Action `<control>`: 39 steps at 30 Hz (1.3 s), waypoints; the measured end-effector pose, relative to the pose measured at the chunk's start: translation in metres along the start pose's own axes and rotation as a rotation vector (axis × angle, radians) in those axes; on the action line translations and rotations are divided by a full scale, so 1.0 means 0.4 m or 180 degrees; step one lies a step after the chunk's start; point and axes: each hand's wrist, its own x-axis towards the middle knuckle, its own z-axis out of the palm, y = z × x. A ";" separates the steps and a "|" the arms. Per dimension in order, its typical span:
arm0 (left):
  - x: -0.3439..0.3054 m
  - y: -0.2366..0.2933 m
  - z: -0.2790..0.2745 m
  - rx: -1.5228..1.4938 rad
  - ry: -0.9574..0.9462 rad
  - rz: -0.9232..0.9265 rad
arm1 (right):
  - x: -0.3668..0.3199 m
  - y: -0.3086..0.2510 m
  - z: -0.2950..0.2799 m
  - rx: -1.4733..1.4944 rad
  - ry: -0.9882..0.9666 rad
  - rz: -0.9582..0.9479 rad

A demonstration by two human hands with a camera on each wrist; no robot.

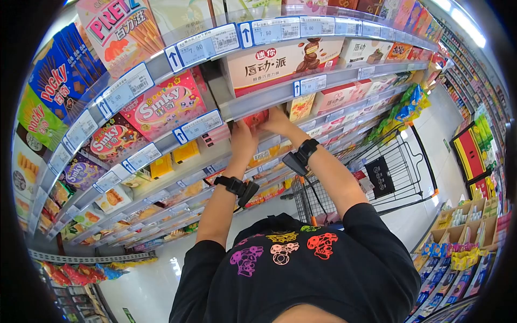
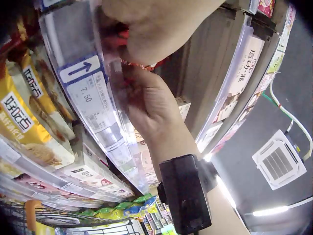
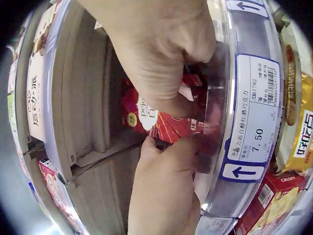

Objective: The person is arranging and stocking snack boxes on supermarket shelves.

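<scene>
Both hands reach into a low shelf compartment around a red Pejoy biscuit-stick box. In the right wrist view my right hand comes from above, its fingers curled over the box's upper side. From below, my left hand grips the box's lower edge, thumb against the printed front. The head view shows the red box between my left hand and my right hand. A clear shelf-edge strip with a 7.50 price tag partly covers the box and fingertips.
Above the hands sits a large white and red pie box. Pink Sinky boxes stand to the left, and a small yellow box stands right of the hands. A wire shopping cart is at the lower right in the aisle.
</scene>
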 end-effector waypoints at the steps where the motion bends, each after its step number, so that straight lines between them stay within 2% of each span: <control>1: 0.001 0.003 0.000 -0.0028 0.0016 -0.0030 | -0.002 -0.011 -0.007 0.0048 -0.0032 0.0093; 5: 0.006 -0.030 0.031 0.0220 0.0419 0.0176 | 0.006 -0.008 0.001 -0.0184 -0.0132 0.0254; 8: 0.023 -0.049 0.050 0.0259 0.0486 0.0133 | 0.016 0.027 0.019 -0.0235 -0.0056 0.0105; 11: 0.057 -0.065 0.059 0.0066 0.0613 0.0313 | 0.019 0.021 0.013 -0.0173 -0.0137 0.0241; 14: 0.088 -0.082 0.064 -0.0360 0.0422 0.0244 | 0.021 0.030 0.019 -0.0114 -0.0148 0.0306; 17: 0.092 -0.081 0.071 -0.0517 0.0460 0.0016 | 0.017 0.029 0.019 -0.0157 -0.0014 0.0098; 20: 0.088 -0.057 0.051 -0.0855 0.0230 0.0017 | 0.012 0.016 0.019 -0.0347 0.0163 -0.0004; 23: 0.080 -0.036 0.031 -0.1059 0.0162 -0.0250 | 0.002 -0.019 0.007 -0.0478 0.0154 0.0133; 26: 0.076 -0.042 0.031 -0.0965 0.0226 0.0051 | 0.011 -0.006 0.014 -0.0527 -0.0007 0.0333; 32: 0.083 -0.083 0.060 -0.0907 0.0346 0.0088 | 0.018 -0.004 0.020 -0.0443 -0.0096 0.0372; 35: 0.096 -0.112 0.069 -0.1075 0.0013 -0.0034 | 0.015 -0.025 0.011 -0.0429 -0.0203 0.0479; 39: 0.095 -0.095 0.055 -0.1140 -0.0040 -0.0278 | 0.016 -0.033 0.009 -0.0045 -0.0243 0.0620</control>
